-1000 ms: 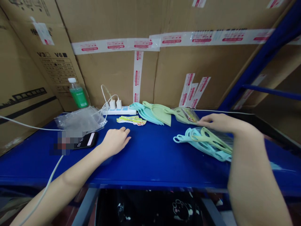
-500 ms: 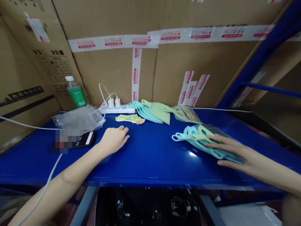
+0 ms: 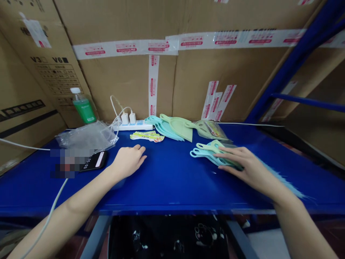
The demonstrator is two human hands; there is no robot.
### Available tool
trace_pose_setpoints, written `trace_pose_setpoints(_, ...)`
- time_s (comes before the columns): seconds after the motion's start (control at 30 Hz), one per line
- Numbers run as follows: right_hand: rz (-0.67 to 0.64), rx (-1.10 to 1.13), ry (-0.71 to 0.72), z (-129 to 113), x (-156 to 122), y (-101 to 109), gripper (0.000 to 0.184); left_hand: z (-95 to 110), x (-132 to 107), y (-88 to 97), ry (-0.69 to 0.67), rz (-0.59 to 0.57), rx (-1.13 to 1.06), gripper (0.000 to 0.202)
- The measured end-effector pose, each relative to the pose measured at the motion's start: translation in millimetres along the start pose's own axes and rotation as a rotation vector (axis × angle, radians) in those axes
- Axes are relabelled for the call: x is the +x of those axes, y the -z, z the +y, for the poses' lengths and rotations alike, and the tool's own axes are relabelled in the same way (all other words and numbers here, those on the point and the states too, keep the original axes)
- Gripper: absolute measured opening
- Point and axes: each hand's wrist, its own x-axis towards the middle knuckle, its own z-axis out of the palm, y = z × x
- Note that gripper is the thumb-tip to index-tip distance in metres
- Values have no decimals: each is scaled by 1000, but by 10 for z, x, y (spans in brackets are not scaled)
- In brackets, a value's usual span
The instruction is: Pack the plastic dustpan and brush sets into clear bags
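Note:
My right hand lies flat, fingers stretched, on a pile of small green and light-blue brushes at the right of the blue table. Their looped handles stick out to the left of my fingers; pale bristles trail off behind my wrist. My left hand rests palm down on the table near its middle, fingers loosely together, holding nothing. A fan of green and blue mini dustpans lies at the back, with one bagged dustpan to its right.
Taped cardboard boxes wall the back and left. A green bottle, a power strip with chargers, crumpled clear bags, printed labels and a phone sit at the left. A blue shelf post rises right.
My right hand drew back from the bagged dustpan, then settled onto the brush pile and shifted it leftward. The left hand has stayed put.

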Motion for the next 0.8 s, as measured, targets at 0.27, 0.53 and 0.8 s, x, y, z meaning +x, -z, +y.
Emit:
trace_pose_setpoints(0.27, -14, -11, 47, -73, 125, -90, 51, 13, 2, 18, -2, -9, 13, 26)
trace_pose_setpoints(0.53, 145, 94, 167, -133, 194, -168, 40, 30, -8, 30, 1, -11, 0, 26)
trace_pose_setpoints(0.8, 192, 99, 234, -200, 340, -292, 23, 34, 5, 31, 8, -30, 16, 26)
